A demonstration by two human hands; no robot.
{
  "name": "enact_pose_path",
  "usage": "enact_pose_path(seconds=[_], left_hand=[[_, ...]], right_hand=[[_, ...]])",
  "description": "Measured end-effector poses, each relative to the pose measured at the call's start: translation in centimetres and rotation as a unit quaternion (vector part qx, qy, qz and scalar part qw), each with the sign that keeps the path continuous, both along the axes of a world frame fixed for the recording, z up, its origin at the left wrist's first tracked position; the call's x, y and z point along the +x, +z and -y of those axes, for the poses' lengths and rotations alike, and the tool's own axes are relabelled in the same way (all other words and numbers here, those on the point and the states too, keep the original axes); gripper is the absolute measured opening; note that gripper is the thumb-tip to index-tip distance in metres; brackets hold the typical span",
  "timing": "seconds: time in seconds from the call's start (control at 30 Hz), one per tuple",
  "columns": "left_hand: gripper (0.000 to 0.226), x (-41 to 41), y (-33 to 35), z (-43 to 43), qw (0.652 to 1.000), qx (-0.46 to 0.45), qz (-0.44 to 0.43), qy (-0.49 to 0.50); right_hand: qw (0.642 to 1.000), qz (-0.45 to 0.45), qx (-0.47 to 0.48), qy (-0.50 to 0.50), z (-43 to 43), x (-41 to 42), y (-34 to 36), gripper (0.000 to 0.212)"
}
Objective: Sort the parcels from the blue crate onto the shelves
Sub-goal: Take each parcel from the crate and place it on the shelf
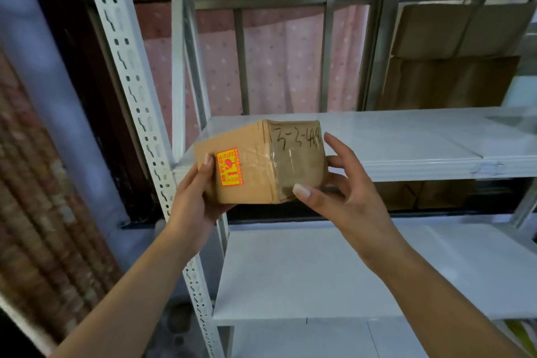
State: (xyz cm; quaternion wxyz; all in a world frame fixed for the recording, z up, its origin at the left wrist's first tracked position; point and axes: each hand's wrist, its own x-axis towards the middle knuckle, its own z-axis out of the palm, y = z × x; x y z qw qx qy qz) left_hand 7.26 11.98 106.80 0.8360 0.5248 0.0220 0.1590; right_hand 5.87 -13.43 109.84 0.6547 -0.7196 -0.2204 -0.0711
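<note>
I hold a small brown cardboard parcel (261,160) in front of the white metal shelving. It is taped, has an orange and yellow fragile sticker on its left face and handwritten numbers on top. My left hand (197,197) grips its left side from below, thumb beside the sticker. My right hand (343,192) holds the right end, thumb on the near face and fingers behind. The parcel hovers at the front left corner of the upper shelf board (406,142). The blue crate is out of view.
A lower white shelf board (319,270) lies below my arms. The perforated upright post (139,113) stands just left of the parcel. Flattened brown cardboard (453,67) leans at the back right of the upper shelf. A pink curtain (279,61) hangs behind.
</note>
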Motion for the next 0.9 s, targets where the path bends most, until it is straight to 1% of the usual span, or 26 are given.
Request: enact_pose_path(seconds=[0.03,0.07,0.13,0.2,0.27,0.37,0.43,0.47,0.57,0.6,0.67,0.73,0.8,0.87,0.9], left_hand=[[0.062,0.3,0.4,0.4,1.0,0.002,0.002,0.018],[0.059,0.5,0.9,0.9,0.999,0.01,0.011,0.032],[0.062,0.7,1.9,2.1,0.996,0.045,0.04,0.069],[0.066,0.8,2.8,3.3,0.987,0.097,0.068,0.107],[0.066,0.8,3.6,3.9,0.979,0.159,0.092,0.091],[0.062,0.2,4.8,5.1,0.963,0.249,0.102,0.013],[0.051,0.0,5.5,6.0,0.952,0.283,0.116,0.018],[0.047,-0.1,5.8,6.4,0.948,0.292,0.119,0.033],[0.056,0.1,6.3,7.2,0.944,0.292,0.13,0.085],[0.052,0.1,6.6,7.4,0.945,0.284,0.134,0.09],[0.041,0.1,7.2,8.0,0.954,0.25,0.151,0.067],[0.035,0.3,7.8,8.6,0.964,0.214,0.157,0.019],[0.039,0.8,8.3,9.4,0.965,0.212,0.154,-0.017],[0.048,1.3,8.6,10.7,0.961,0.225,0.155,-0.041],[0.048,1.5,8.8,11.6,0.958,0.235,0.157,-0.049]], right_hand=[[1.0,0.005,0.012,-0.006,-0.2,0.0,0.3,0.098],[1.0,0.01,0.026,-0.014,-0.3,0.0,0.5,0.091],[0.998,0.015,0.056,-0.03,-0.6,0.0,1.0,0.079],[0.996,0.019,0.078,-0.038,-0.8,0.0,1.5,0.074],[0.995,0.024,0.084,-0.053,-0.9,0.1,1.9,0.074],[0.99,0.034,0.109,-0.082,-0.7,0.4,2.6,0.074],[0.99,0.046,0.095,-0.098,-0.3,0.6,3.1,0.065],[0.99,0.049,0.086,-0.104,-0.1,0.9,3.3,0.059],[0.988,0.05,0.066,-0.132,0.5,1.3,3.7,0.049],[0.987,0.051,0.061,-0.142,0.7,1.4,3.9,0.045],[0.985,0.05,0.064,-0.153,1.3,1.4,4.3,0.033],[0.984,0.045,0.06,-0.159,2.2,1.2,4.9,0.023],[0.983,0.037,0.038,-0.173,3.4,0.9,5.4,0.024],[0.98,0.029,0.021,-0.194,4.9,0.6,5.8,0.034],[0.978,0.026,0.017,-0.206,5.8,0.4,6.0,0.04]])
